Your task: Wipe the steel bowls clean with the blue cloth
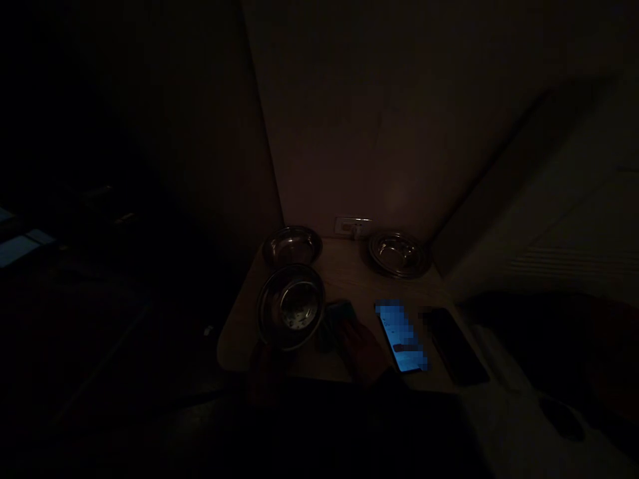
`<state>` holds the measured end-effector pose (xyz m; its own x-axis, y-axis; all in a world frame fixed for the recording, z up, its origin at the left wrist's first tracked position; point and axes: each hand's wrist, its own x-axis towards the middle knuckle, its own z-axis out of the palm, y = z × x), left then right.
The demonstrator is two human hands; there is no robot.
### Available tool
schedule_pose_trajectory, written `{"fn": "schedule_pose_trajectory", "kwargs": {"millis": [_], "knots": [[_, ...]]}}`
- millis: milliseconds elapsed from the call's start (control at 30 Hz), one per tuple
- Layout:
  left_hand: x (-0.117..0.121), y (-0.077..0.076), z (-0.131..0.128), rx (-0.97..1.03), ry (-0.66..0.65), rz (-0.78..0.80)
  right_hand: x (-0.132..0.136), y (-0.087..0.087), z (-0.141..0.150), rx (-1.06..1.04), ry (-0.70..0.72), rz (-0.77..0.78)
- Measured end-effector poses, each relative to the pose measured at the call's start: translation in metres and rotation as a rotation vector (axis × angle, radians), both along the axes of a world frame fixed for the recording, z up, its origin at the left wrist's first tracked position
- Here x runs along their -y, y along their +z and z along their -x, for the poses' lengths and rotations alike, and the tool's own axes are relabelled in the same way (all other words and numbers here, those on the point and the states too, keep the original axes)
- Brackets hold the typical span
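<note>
The room is very dark. My left hand (265,374) grips the lower rim of a steel bowl (290,306), which is tilted up so its inside faces me, at the near left of a small pale table (344,269). My right hand (362,351) is just right of the bowl, with its fingers closed on a dark greenish pad (340,314) that touches the bowl's right edge. In this light I cannot make out what the pad is.
Two more steel bowls sit at the back of the table, one on the left (292,245) and one on the right (398,253). A lit phone (402,336) lies right of my right hand, with a dark phone (456,344) beside it. A wall socket (352,226) is behind.
</note>
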<state>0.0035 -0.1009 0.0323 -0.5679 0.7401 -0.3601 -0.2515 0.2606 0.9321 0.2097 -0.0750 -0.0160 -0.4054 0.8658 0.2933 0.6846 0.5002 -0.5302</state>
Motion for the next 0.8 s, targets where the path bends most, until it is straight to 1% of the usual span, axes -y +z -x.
{"fn": "schedule_pose_trajectory", "kwargs": {"millis": [67,100,233,267,300,400,467,500,567,667,700,800], "knots": [[-0.001,0.001,0.001,0.008,0.004,0.011,-0.006,0.003,-0.001,-0.057,-0.025,0.022],[-0.001,0.002,0.003,0.010,0.007,0.014,-0.009,0.004,-0.002,-0.087,-0.069,0.032],[-0.002,0.003,0.008,0.015,0.010,0.020,-0.016,0.004,-0.009,-0.262,-0.389,0.137],[-0.002,0.003,0.009,0.016,0.007,0.022,-0.017,0.003,-0.011,-0.287,-0.437,0.166],[-0.003,0.002,0.009,0.016,0.002,0.023,-0.016,0.003,-0.013,-0.295,-0.454,0.187],[-0.004,-0.002,0.008,0.014,-0.016,0.026,-0.011,0.006,-0.016,-0.285,-0.449,0.197],[-0.003,-0.004,0.008,0.009,-0.028,0.025,-0.008,0.013,-0.017,-0.265,-0.433,0.160],[-0.001,-0.005,0.008,0.005,-0.034,0.025,-0.007,0.017,-0.017,-0.228,-0.414,0.143],[0.002,-0.007,0.009,-0.005,-0.044,0.023,-0.006,0.026,-0.018,-0.063,-0.380,0.147],[0.006,-0.007,0.011,-0.013,-0.060,0.019,-0.006,0.034,-0.022,0.191,-0.391,0.214],[0.006,-0.007,0.011,-0.012,-0.065,0.018,-0.006,0.034,-0.023,0.230,-0.398,0.231],[0.004,-0.005,0.008,-0.012,-0.074,0.006,-0.003,0.033,-0.028,0.251,-0.376,0.262]]}}
